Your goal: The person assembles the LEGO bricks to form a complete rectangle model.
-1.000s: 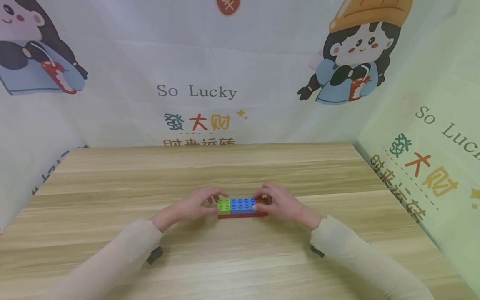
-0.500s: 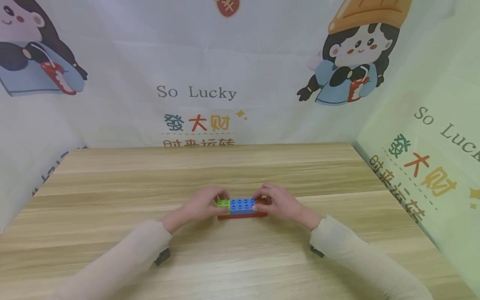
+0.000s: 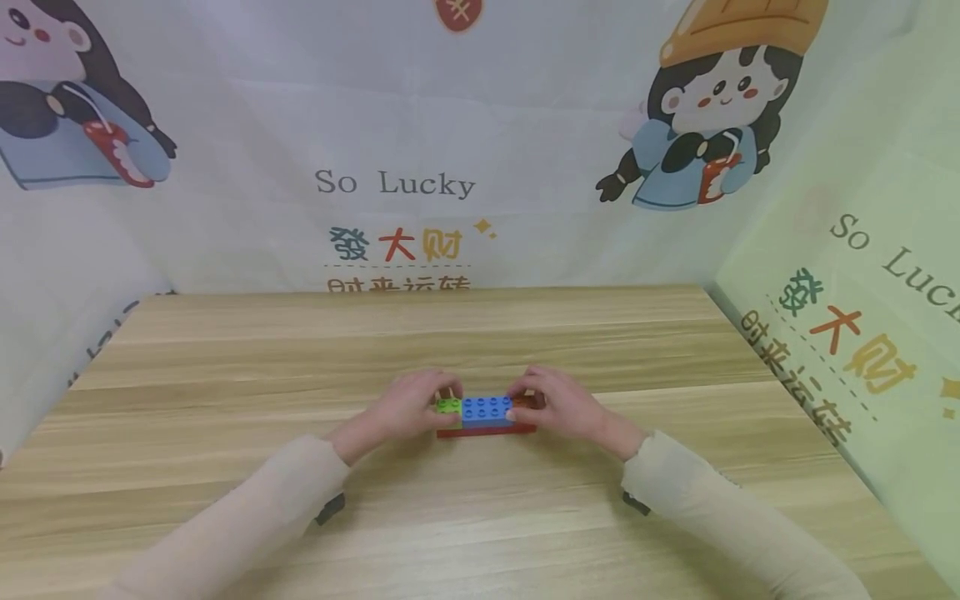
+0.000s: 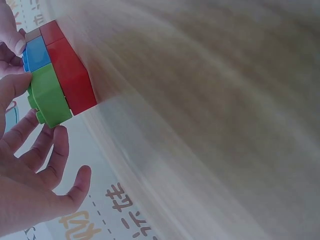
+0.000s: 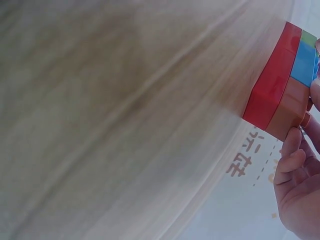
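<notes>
A row of toy building blocks sits on a red block layer (image 4: 72,75) on the table. From left to right the row has a green block (image 4: 50,97), a blue block (image 3: 486,408) and a brown block (image 5: 289,107). My left hand (image 3: 411,407) pinches the green block, thumb at the near side and fingers at the far side and end. At the opposite end my right hand (image 3: 566,407) grips the brown block, its thumb by the seam with the blue one. In the head view the right fingers hide most of the brown block.
The wooden table (image 3: 480,517) stretches around the blocks on all sides. Behind it hangs a pale printed cloth (image 3: 525,167) with cartoon figures and lettering, and more of this cloth stands at the left and right.
The left hand has moved slightly right and closed its fingers and thumb onto the green block. The right hand and the blocks have stayed in place.
</notes>
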`<action>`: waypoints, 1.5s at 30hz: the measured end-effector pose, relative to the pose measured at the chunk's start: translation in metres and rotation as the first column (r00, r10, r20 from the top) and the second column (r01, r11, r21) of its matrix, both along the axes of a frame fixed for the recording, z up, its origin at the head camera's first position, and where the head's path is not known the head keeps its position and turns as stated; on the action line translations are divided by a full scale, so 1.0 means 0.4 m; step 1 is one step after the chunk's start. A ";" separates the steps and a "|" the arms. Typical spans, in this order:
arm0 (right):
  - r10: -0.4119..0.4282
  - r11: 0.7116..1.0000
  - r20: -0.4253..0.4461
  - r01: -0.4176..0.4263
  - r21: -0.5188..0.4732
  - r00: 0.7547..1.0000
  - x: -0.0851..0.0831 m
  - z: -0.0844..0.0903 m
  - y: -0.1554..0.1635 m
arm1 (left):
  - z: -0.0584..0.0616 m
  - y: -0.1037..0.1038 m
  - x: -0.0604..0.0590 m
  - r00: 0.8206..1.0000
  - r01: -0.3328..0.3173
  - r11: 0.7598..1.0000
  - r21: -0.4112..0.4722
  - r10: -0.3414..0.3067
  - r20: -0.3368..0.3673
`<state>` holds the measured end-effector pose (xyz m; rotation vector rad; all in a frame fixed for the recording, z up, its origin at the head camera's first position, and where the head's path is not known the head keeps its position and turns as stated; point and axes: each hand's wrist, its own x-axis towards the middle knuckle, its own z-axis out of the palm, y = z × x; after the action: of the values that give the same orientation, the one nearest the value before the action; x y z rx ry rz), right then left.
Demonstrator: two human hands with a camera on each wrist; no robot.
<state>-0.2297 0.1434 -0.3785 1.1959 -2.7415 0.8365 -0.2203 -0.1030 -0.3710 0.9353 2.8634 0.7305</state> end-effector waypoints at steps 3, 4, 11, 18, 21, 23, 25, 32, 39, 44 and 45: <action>0.002 1.000 -0.014 -0.002 0.002 1.000 -0.001 -0.001 -0.001 | -0.002 -0.001 0.001 1.000 -0.010 1.000 0.008 0.010 0.002; 0.003 1.000 -0.020 -0.003 0.003 1.000 -0.001 -0.001 -0.001 | -0.003 -0.002 0.002 1.000 -0.017 1.000 0.013 0.017 0.006; 0.005 1.000 -0.024 -0.006 -0.005 1.000 -0.006 -0.006 0.000 | -0.011 -0.009 0.003 0.999 -0.032 0.999 0.044 0.031 0.021; -0.006 0.999 0.031 0.005 0.040 1.000 -0.001 -0.004 0.012 | -0.028 -0.032 0.006 1.000 0.016 0.996 0.088 -0.018 0.020; -0.008 0.999 0.064 0.004 0.053 0.998 0.003 0.000 0.020 | -0.032 -0.044 0.007 0.997 0.052 0.990 0.131 -0.060 0.056; -0.006 0.999 0.081 0.002 0.053 0.997 0.005 0.003 0.025 | -0.034 -0.050 0.007 0.993 0.077 0.985 0.154 -0.089 0.072; -0.007 0.998 0.091 0.002 0.055 0.996 0.006 0.004 0.030 | -0.034 -0.054 0.008 0.991 0.094 0.982 0.166 -0.108 0.081; -0.025 0.998 0.104 0.019 0.058 0.994 0.006 -0.002 0.045 | -0.028 -0.061 0.017 0.990 0.109 0.983 0.149 -0.120 0.067; -0.026 0.999 0.108 0.024 0.022 0.994 0.000 -0.002 0.048 | -0.027 -0.064 0.007 0.991 0.055 0.983 0.174 -0.075 0.114; -0.019 1.000 0.115 0.020 -0.007 0.993 -0.014 0.001 0.043 | -0.025 -0.064 -0.002 0.993 0.031 0.981 0.189 -0.051 0.102; -0.017 1.000 0.117 0.018 -0.011 0.993 -0.017 0.001 0.042 | -0.024 -0.064 -0.003 0.994 0.029 0.981 0.189 -0.048 0.097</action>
<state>-0.2366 0.1601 -0.3779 1.1548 -2.8293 0.9485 -0.2215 -0.1288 -0.3804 0.9409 2.7176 1.0275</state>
